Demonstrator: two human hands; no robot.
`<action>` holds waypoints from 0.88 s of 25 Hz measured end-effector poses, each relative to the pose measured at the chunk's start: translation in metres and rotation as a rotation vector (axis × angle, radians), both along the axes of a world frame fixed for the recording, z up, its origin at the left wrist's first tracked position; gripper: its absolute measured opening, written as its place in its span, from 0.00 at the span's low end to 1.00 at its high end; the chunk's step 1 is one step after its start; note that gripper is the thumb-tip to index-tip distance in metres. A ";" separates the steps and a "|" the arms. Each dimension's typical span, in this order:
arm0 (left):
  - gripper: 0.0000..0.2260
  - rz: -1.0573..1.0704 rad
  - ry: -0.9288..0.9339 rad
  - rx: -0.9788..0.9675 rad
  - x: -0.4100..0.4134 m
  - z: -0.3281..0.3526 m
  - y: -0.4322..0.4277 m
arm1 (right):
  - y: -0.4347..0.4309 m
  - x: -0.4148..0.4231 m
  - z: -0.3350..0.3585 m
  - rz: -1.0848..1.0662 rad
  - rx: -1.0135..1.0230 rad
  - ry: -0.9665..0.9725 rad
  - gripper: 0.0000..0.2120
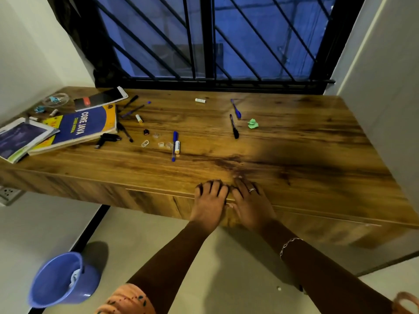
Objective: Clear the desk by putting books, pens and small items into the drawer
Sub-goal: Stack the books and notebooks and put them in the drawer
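Left hand (209, 200) and right hand (250, 201) lie side by side over the desk (294, 155) front edge, fingers bent, grip unclear, above the closed drawer (154, 203); 3 books (74, 130) far left, pens (174, 145) scattered

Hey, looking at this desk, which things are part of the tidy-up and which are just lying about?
Part of the job: Core Java book, blue pen, black pen, battery, green paper wad, drawer front, left hand and right hand at the edge of the desk.

Just lying about: blue bucket on the floor, wall socket, window grille.
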State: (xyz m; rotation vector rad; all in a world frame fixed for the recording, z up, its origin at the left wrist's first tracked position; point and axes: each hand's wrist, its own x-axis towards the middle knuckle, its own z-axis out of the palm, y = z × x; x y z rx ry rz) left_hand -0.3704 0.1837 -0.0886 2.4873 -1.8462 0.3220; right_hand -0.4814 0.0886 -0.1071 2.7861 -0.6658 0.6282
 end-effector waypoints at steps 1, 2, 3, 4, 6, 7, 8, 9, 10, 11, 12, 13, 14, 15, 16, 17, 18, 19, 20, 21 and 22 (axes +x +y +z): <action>0.28 -0.011 0.011 0.018 0.000 0.002 0.002 | 0.001 0.001 0.002 -0.011 0.018 -0.003 0.22; 0.28 -0.038 0.009 0.015 0.002 0.001 0.002 | 0.001 0.002 0.005 -0.027 0.038 -0.020 0.19; 0.26 -0.043 0.019 0.022 0.004 0.005 0.003 | 0.001 0.004 0.008 -0.048 0.080 -0.034 0.18; 0.26 -0.035 0.034 0.040 0.008 0.009 0.003 | 0.002 0.005 0.012 -0.069 0.139 -0.033 0.18; 0.35 -0.057 0.096 0.093 0.018 0.014 0.001 | 0.003 0.012 0.018 -0.091 0.226 0.007 0.19; 0.40 -0.068 0.131 0.134 0.023 0.019 0.000 | 0.003 0.015 0.020 -0.098 0.242 0.030 0.18; 0.43 -0.055 0.179 0.157 0.027 0.024 0.001 | 0.005 0.019 0.023 -0.110 0.247 0.049 0.17; 0.44 -0.035 0.207 0.151 0.031 0.028 0.001 | 0.006 0.023 0.024 -0.120 0.242 0.053 0.16; 0.44 -0.018 0.221 0.135 0.035 0.032 0.003 | 0.006 0.029 0.028 -0.124 0.239 0.047 0.16; 0.43 -0.012 0.229 0.124 0.040 0.034 0.006 | 0.006 0.034 0.031 -0.122 0.225 0.031 0.18; 0.40 -0.006 0.232 0.120 0.045 0.035 0.010 | 0.007 0.039 0.035 -0.121 0.223 0.015 0.19; 0.39 0.006 0.234 0.111 0.053 0.036 0.014 | 0.009 0.045 0.038 -0.116 0.217 0.006 0.21; 0.39 0.024 0.239 0.094 0.061 0.037 0.019 | 0.012 0.053 0.040 -0.110 0.207 0.001 0.22; 0.41 0.043 0.244 0.075 0.070 0.038 0.023 | 0.015 0.062 0.042 -0.101 0.202 -0.009 0.23; 0.43 0.059 0.252 0.056 0.079 0.039 0.027 | 0.019 0.071 0.045 -0.095 0.229 -0.004 0.22; 0.43 0.071 0.262 0.042 0.088 0.040 0.032 | 0.023 0.083 0.046 -0.085 0.262 -0.001 0.21; 0.43 0.078 0.269 0.034 0.100 0.041 0.037 | 0.028 0.096 0.050 -0.073 0.306 0.008 0.20; 0.42 0.081 0.276 0.028 0.112 0.042 0.040 | 0.030 0.110 0.051 -0.068 0.342 0.012 0.20; 0.41 0.081 0.284 0.016 0.123 0.043 0.044 | 0.033 0.122 0.051 -0.073 0.375 0.013 0.20; 0.42 0.085 0.290 -0.002 0.139 0.045 0.048 | 0.037 0.137 0.054 -0.078 0.388 0.010 0.21; 0.42 0.091 0.296 -0.016 0.155 0.046 0.053 | 0.041 0.154 0.055 -0.082 0.399 0.009 0.24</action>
